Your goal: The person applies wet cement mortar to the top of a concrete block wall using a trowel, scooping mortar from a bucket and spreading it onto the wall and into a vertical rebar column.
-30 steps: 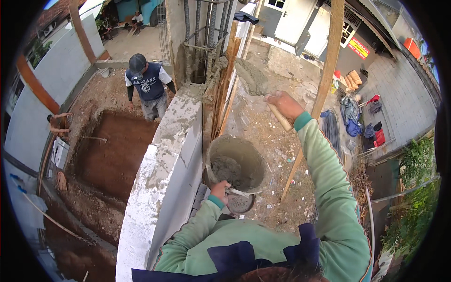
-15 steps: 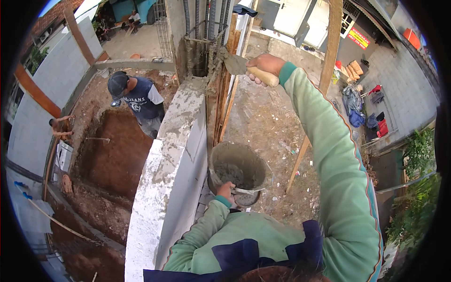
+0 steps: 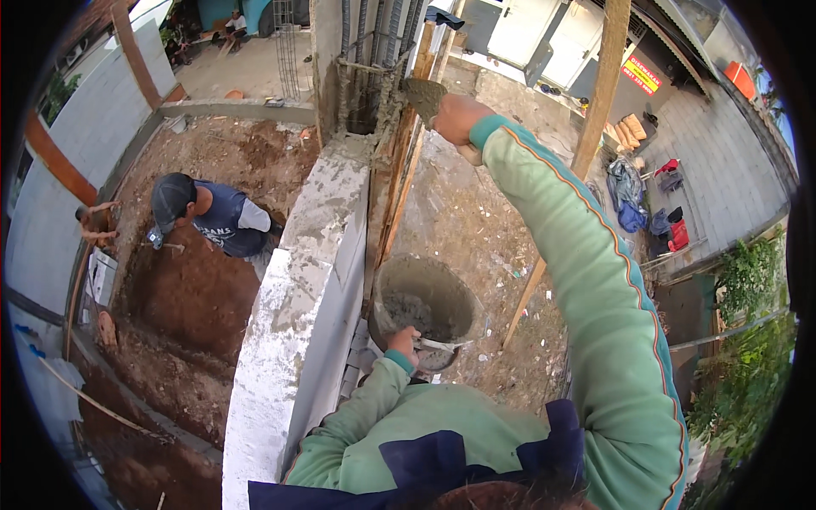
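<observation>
Your right arm stretches far forward and slants inward to your left, the right hand [image 3: 461,119] wrapped around the grip of the trowel [image 3: 422,95], whose blade points left beside the mortar-caked edge of the boards [image 3: 398,191], just right of the rebar [image 3: 393,38]. Your left arm stays low and close to your body, forearm angled forward and to the right, with the left hand [image 3: 404,342] clenched at the near edge of the bucket [image 3: 457,285], whether on rim or handle you cannot tell, mortar [image 3: 415,311] lying inside.
</observation>
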